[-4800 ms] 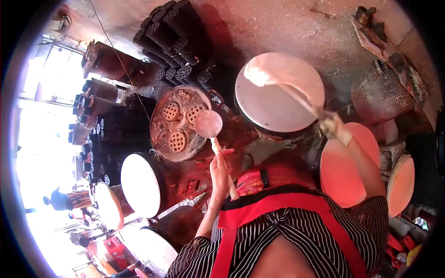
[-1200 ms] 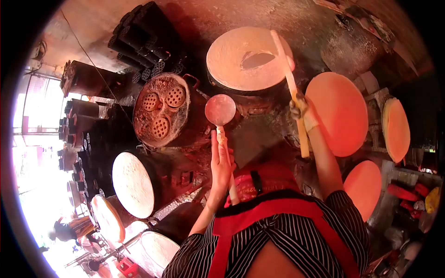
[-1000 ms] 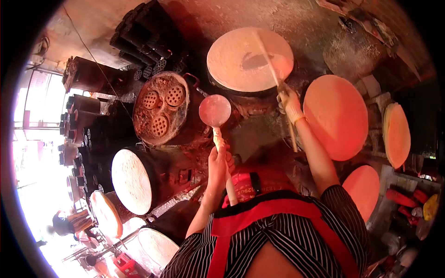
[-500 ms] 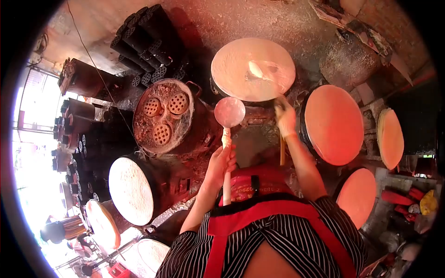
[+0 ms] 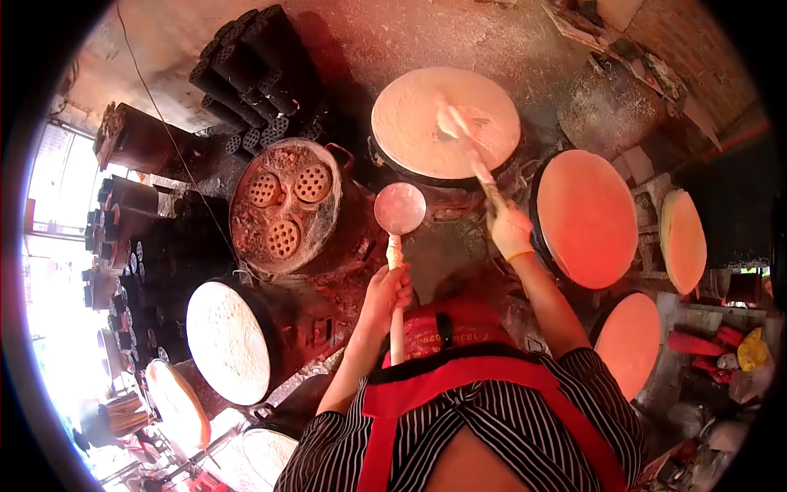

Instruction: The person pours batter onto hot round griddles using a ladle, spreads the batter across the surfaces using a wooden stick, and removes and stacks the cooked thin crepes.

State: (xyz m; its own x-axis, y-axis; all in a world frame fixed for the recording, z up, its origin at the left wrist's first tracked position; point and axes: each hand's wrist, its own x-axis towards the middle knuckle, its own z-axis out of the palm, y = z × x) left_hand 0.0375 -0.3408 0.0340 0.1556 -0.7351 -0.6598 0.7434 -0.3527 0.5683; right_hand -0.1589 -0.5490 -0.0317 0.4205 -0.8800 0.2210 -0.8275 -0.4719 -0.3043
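My left hand is closed around the pale handle of a ladle, whose round bowl points away from me. My right hand grips the handle of a batter spreader; its far end, coated in pale batter, rests on a round griddle covered with a pale layer. A darker, uneven patch shows in that layer beside the spreader's head. The head's exact shape is blurred.
To the left, an open stove holds three perforated coal briquettes. Black briquettes are stacked behind it. Other round griddles with pale layers stand at right, lower right and lower left. A wire hangs at left.
My right hand has come slightly toward me and right, and the spreader now shows stretched across the far griddle. The ladle in my left hand has dipped slightly lower in view.
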